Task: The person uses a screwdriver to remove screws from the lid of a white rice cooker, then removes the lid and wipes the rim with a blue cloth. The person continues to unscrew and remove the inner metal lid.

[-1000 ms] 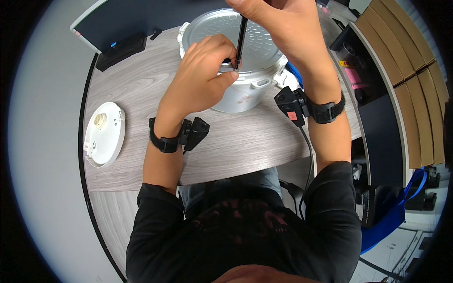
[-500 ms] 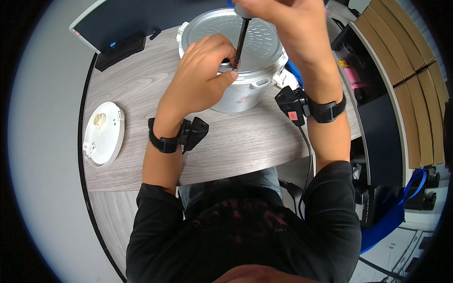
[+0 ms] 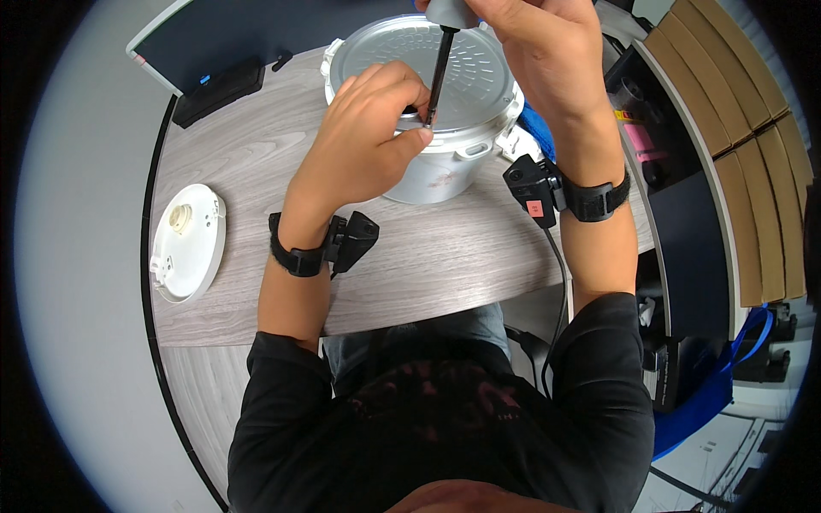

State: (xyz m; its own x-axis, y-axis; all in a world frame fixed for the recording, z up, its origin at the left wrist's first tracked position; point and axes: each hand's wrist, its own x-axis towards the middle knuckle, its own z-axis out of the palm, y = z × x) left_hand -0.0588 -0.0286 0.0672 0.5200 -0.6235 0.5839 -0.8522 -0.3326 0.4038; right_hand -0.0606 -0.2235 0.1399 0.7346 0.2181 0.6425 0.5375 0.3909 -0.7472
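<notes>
A silver round cooker pot (image 3: 423, 175) with a patterned metal top (image 3: 466, 73) stands on the desk ahead of me. Over its near rim, a screwdriver (image 3: 440, 73) points down, slightly tilted, its dark shaft showing. My right hand (image 3: 547, 60) is closed round the grey handle, partly cut off by the upper picture edge. Resting on the pot's top and rim, my left hand (image 3: 372, 137) has thumb and forefinger pinched at the screwdriver's tip. Any screw there is too small to make out. A dark round part (image 3: 410, 112) peeks from beneath the left fingers.
To the left lies a white oval lid (image 3: 192, 248) with a cream knob-like part. A monitor (image 3: 282, 43) stands at the back left. Cardboard boxes (image 3: 744, 171) line the right side by a dark shelf (image 3: 693, 222). A cable (image 3: 560, 265) hangs from my right wrist device.
My right hand has shifted slightly right and its grip on the screwdriver handle has turned. The left hand and the pot stay in place.
</notes>
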